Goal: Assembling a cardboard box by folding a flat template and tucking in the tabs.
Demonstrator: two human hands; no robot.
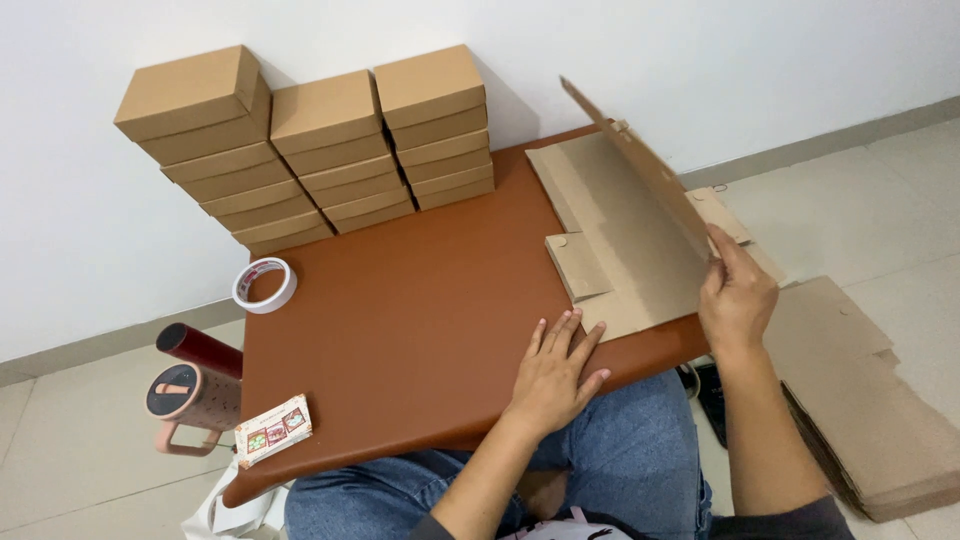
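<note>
Folding is under way: the left hand [553, 372] lies spread, pressing a flat cardboard sheet [620, 255] at the surface's [400, 310] right side, while the right hand [737, 296] seemingly pinches its raised flap [640, 160]. Next, creasing needs firm pressure.

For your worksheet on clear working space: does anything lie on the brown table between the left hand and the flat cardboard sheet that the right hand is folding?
Nothing visible does. The left hand lies flat on the brown table, fingertips just short of the cardboard sheet; the right hand already grips its raised flap.
</note>
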